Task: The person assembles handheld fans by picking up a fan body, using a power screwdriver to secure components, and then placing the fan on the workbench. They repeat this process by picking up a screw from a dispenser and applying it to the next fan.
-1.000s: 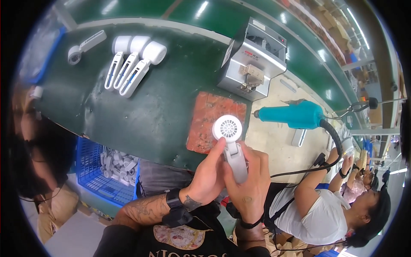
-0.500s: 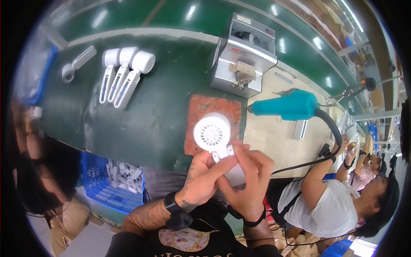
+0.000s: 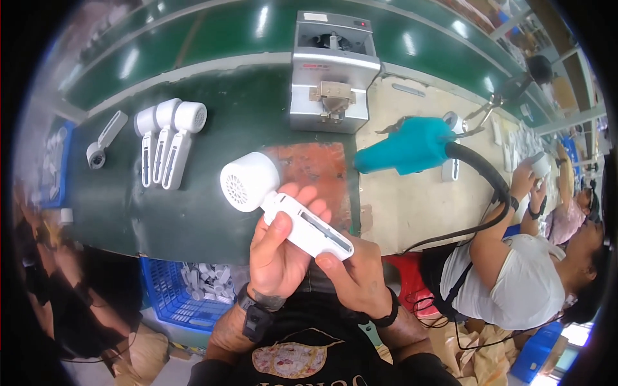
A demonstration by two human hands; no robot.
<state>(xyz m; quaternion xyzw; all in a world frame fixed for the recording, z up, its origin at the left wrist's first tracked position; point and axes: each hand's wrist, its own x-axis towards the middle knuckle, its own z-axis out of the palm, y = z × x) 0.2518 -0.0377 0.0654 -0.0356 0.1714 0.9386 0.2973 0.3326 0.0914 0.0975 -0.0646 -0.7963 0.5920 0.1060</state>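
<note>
— Item in hand?
— One white device (image 3: 283,209), above the green bench's (image 3: 129,212) near edge. Long axis runs diagonal: round head up-left, handle down-right.
— Grip?
— Left hand (image 3: 278,254) clasps the handle mid-length; right hand (image 3: 354,280) grasps its lower end.
— Surroundings?
— Three matching devices (image 3: 168,138) lie side by side up-left; one grey machine (image 3: 331,71), one teal tool (image 3: 409,145).

Your handheld unit (image 3: 283,209) is white with a perforated dot-grid face. Counter (image 3: 129,212) is dark green, mat (image 3: 322,174) rust-brown and mottled. Driver (image 3: 409,145) is teal, machine (image 3: 331,71) silver-grey, crate (image 3: 187,293) blue.
</note>
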